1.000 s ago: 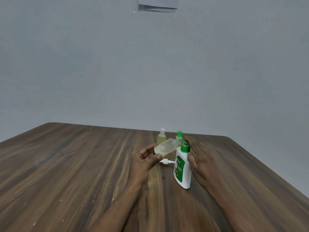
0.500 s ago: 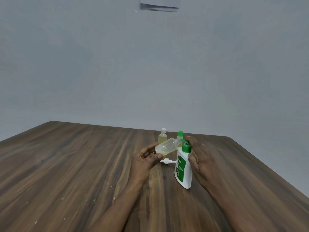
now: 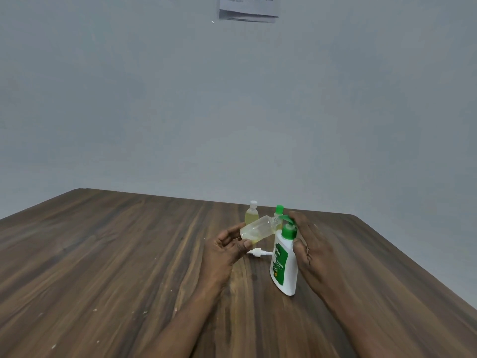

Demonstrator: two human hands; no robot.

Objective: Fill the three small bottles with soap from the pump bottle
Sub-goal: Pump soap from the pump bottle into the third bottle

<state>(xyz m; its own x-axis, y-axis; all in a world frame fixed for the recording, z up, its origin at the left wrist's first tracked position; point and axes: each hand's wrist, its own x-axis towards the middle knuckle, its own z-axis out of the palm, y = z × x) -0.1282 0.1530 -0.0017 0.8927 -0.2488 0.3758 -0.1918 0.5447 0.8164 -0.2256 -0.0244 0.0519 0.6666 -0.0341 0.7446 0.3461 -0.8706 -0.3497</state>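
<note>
- Head view: a small clear plastic bottle was held tilted by the left hand, its open mouth brought to the green spout, apparently to catch soap.
- Its base end was clamped between that hand's fingers and thumb.
- A white plastic pump bottle was steadied upright on the dark wood-grain worktop by the right hand, fingers curled over the pump head, thumb at the neck.
- Pale yellow liquid was pooled along the held bottle's lower side; it was judged partly filled.
- Behind it, a white-capped small bottle and a green-capped small bottle were stood; a loose white cap lay below.
</note>
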